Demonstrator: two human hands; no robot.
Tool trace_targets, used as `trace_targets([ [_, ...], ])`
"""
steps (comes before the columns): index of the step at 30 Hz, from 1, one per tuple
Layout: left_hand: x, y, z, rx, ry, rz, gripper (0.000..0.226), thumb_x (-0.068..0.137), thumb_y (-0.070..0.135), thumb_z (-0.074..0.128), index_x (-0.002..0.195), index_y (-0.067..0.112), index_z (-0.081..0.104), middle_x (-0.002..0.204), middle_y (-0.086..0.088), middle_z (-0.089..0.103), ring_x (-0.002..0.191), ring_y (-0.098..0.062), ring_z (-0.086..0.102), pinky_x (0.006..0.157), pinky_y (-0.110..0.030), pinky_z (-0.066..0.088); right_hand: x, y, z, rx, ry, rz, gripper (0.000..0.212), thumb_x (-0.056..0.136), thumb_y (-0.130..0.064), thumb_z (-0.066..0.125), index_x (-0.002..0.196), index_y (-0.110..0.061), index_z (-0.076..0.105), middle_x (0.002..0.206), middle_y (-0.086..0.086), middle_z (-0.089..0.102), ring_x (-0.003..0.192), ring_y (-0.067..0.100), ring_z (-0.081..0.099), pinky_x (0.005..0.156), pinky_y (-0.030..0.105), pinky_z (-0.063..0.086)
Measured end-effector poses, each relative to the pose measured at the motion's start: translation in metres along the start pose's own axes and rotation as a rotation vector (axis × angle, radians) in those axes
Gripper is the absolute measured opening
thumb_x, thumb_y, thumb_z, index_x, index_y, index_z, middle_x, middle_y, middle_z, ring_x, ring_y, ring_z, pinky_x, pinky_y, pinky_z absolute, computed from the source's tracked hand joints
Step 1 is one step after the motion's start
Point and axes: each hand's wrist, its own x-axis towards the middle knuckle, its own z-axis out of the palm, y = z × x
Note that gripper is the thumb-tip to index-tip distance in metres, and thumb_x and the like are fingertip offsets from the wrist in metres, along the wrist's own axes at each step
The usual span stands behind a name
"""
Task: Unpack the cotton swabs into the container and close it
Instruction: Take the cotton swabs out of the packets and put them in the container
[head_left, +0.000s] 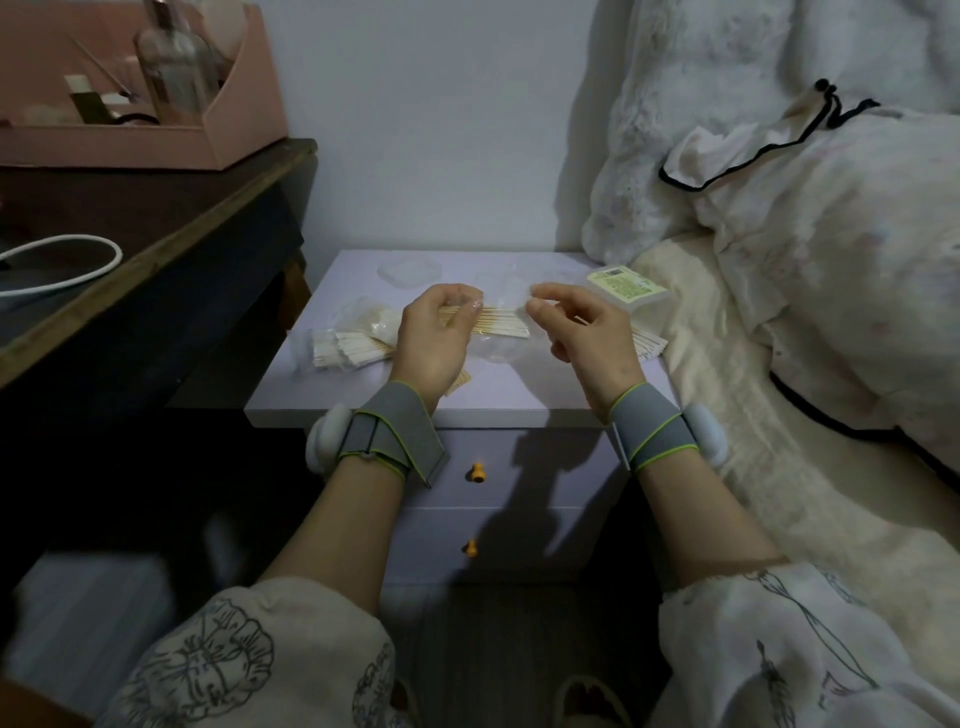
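Item: bundle of cotton swabs (498, 318), wooden sticks, in a clear plastic wrapper (498, 345). Held above the middle of the tabletop (519, 395), spanning the gap between the two hands, sticks lying left to right.

Left hand (436, 338): fingers curled, thumb and fingertips pinching the left end of the bundle through the wrapper. Grey wrist strap with a white puck (327, 436) on the outer side.

Right hand (587, 332): thumb and forefinger pinched on the clear wrapper at the right end of the bundle; other fingers loosely curled beneath. Matching grey strap and white puck (706, 434).

Further swabs: wrapped packs (348, 343) lying near the left edge of the tabletop, just beside the left hand; more sticks (647, 345) showing at the right edge, behind the right hand.

Container (631, 291): clear rectangular box near the back right corner, just beyond the right hand. Green-and-white label on top with a barcode; the writing is too small to read.

Clear lid or tray (410, 271): near the back edge, left of centre, apart from both hands; which of the two it is cannot be told.

Tabletop belongs to a pale lilac drawer unit; two orange knobs (475, 473) on its front.

Surroundings: dark desk (156, 249) to the left with a pink organiser (156, 130) holding bottles; bed (779, 415) with white bedding to the right.
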Motion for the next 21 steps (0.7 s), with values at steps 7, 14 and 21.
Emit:
trace_targets([
  [7, -0.0002, 0.0029, 0.0017, 0.006, -0.020, 0.016, 0.013, 0.096, 0.011, 0.046, 0.095, 0.015, 0.058, 0.079, 0.007, 0.054, 0.080, -0.016, 0.047, 0.069, -0.023, 0.039, -0.0018, 0.0008, 0.0023, 0.095, -0.041, 0.098, 0.029, 0.094, -0.010, 0.046, 0.069, -0.014, 0.060, 0.061, 0.002, 0.045, 0.049, 0.009, 0.039, 0.045, 0.014, 0.031],
  [14, -0.0005, 0.0006, 0.0024, 0.089, 0.041, 0.059, 0.029, 0.098, 0.005, 0.033, 0.098, 0.020, 0.058, 0.092, -0.004, 0.056, 0.065, -0.012, 0.045, 0.062, -0.024, 0.040, -0.0016, 0.0051, 0.0034, 0.169, -0.116, 0.164, 0.012, 0.092, -0.001, 0.049, 0.092, -0.008, 0.059, 0.063, 0.003, 0.049, 0.044, 0.006, 0.043, 0.046, 0.012, 0.038],
  [21, -0.0032, 0.0089, 0.0031, -0.028, 0.035, 0.013, 0.030, 0.099, 0.005, 0.031, 0.103, 0.015, 0.058, 0.077, 0.005, 0.053, 0.056, -0.006, 0.043, 0.057, -0.017, 0.038, -0.0058, 0.0060, 0.0065, 0.106, -0.206, 0.144, 0.010, 0.088, 0.001, 0.054, 0.082, -0.007, 0.058, 0.057, 0.002, 0.049, 0.045, 0.008, 0.043, 0.043, 0.013, 0.036],
])
